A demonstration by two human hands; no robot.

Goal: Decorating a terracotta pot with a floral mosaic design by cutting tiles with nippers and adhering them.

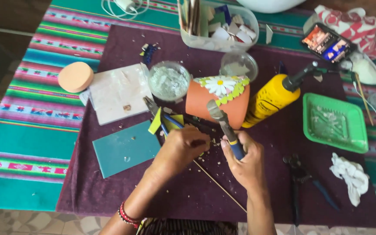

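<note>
My right hand (245, 163) grips the blue-and-yellow handles of tile nippers (221, 119), whose metal jaws point up toward a terracotta pot (216, 104). The pot lies on its side and carries a white daisy mosaic with green pieces. My left hand (183, 146) is closed with fingertips pinched near the nipper handles; whatever small piece it holds is hidden. Just beyond the left hand lie a second pair of nippers (157, 111) and a yellow tile piece (167, 122). A thin wooden stick (220, 185) runs between my hands.
A purple cloth (188, 191) covers a striped blanket. On it: teal tile (125, 148), white tile (118, 92), cup of glass bits (169, 81), yellow glue bottle (273, 99), green tray (335, 122), dark pliers (301, 174), white rag (351, 176), orange sponge (75, 76), tub of tile pieces (223, 27), phone (328, 42).
</note>
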